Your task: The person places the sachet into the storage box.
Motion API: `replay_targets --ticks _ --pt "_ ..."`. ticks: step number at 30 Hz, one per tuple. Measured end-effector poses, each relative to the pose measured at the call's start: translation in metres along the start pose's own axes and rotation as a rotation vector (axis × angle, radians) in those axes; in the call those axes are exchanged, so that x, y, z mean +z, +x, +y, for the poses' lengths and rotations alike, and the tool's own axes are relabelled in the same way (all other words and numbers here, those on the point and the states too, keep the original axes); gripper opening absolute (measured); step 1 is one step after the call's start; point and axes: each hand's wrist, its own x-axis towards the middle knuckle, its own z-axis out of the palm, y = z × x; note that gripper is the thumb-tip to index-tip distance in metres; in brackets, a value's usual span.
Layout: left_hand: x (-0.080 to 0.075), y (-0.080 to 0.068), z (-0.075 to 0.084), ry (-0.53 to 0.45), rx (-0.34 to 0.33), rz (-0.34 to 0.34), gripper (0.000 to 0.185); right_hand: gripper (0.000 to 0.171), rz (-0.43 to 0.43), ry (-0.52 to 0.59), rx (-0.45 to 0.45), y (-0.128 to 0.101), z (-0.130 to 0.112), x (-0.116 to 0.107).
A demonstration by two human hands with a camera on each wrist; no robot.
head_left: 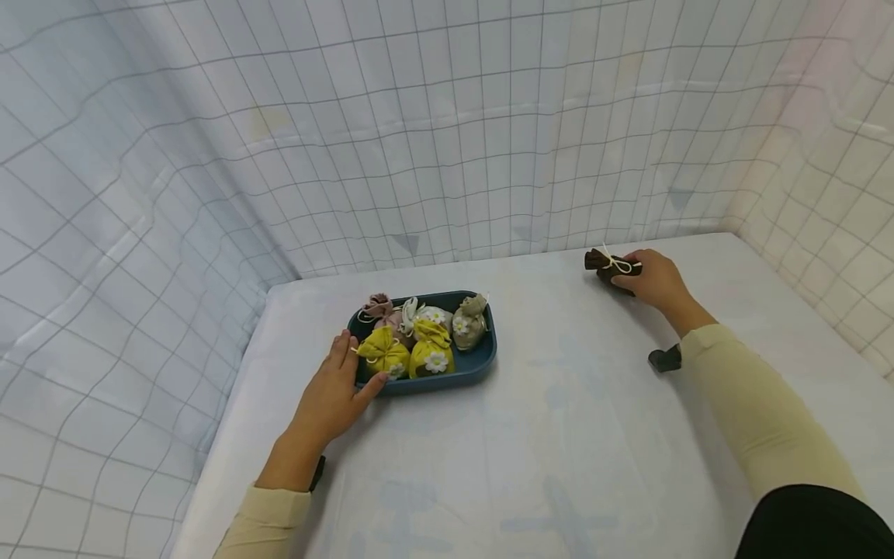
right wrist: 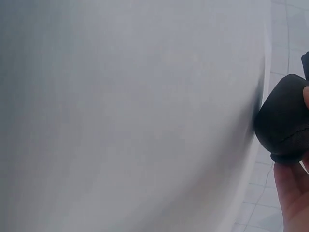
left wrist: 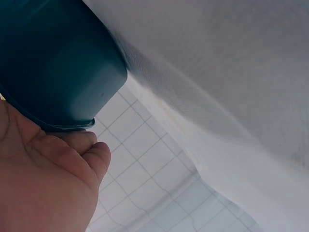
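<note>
White tabletop (head_left: 573, 435), gridded cloth walls. Right hand (head_left: 653, 278) grip holds brown pouch (head_left: 606, 265): likely soft, light; tied neck beyond fingertips. Left hand (head_left: 334, 396) flat against blue tray (head_left: 475, 363).

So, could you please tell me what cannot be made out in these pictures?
- Head view: the underside of the dark brown tied fabric pouch, covered by the right hand.
- Left wrist view: the small fabric pouches, hidden by the dark teal plastic tray's wall.
- Right wrist view: the right hand's fingers, cut off at the edge.

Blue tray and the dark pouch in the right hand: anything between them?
Nothing; head view shows bare white table between the blue tray and the dark pouch.
</note>
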Motion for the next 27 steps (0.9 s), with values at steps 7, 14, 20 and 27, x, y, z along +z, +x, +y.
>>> replay_targets --ticks 7,14,20,27 --pt "0.001 0.0 0.001 0.002 0.003 0.0 0.091 0.051 0.007 0.035 0.023 0.0 -0.002 0.002" --pt "0.001 0.0 0.0 0.005 0.0 -0.004 0.092 0.052 -0.021 0.037 0.02 0.0 -0.007 -0.001" --pt "0.0 0.0 0.001 0.0 -0.006 -0.015 0.092 0.052 -0.043 0.048 0.014 -0.003 -0.015 -0.002" --pt "0.0 -0.001 0.001 -0.001 -0.006 -0.012 0.092 0.047 -0.027 0.066 -0.058 -0.006 -0.038 -0.009"
